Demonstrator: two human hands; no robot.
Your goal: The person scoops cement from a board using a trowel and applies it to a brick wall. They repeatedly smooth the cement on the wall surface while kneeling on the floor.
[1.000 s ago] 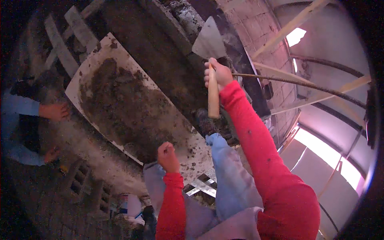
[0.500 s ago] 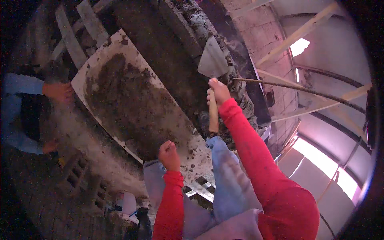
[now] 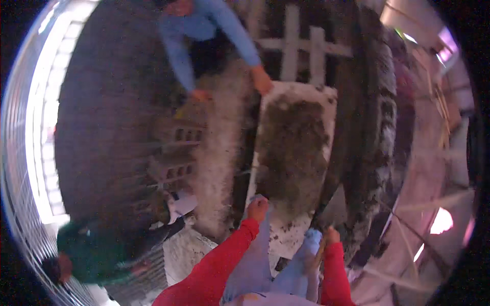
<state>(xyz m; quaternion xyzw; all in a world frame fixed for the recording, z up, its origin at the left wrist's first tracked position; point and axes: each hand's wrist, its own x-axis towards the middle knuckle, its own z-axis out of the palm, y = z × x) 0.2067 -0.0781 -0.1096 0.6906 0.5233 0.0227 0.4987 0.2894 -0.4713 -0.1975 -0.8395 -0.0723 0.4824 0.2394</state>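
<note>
My right hand [image 3: 332, 235] is closed round the wooden handle of a trowel. The trowel's grey triangular blade [image 3: 335, 208] points away from me, beside the right edge of a pale board [image 3: 292, 239]. Dark wet mortar [image 3: 292, 145] is spread over most of that board. At the board's near left corner, just above my knee, my left hand [image 3: 258, 208] is curled into a fist, and nothing shows in it. A co-worker's hand [image 3: 263, 81] touches the far left corner of the board. The picture is smeared by motion.
A person in light blue [image 3: 196, 25] bends over at the far side. Someone in green [image 3: 94, 252] is at the lower left. Hollow blocks [image 3: 178, 171] lie left of the board; pale slats [image 3: 316, 56] lie beyond it. A mortar-covered wall [image 3: 385, 112] runs along the right.
My view has swung to the left, bringing the person in green into sight. The trowel has come down from the wall toward my right knee. My left fist remains near the board's near edge.
</note>
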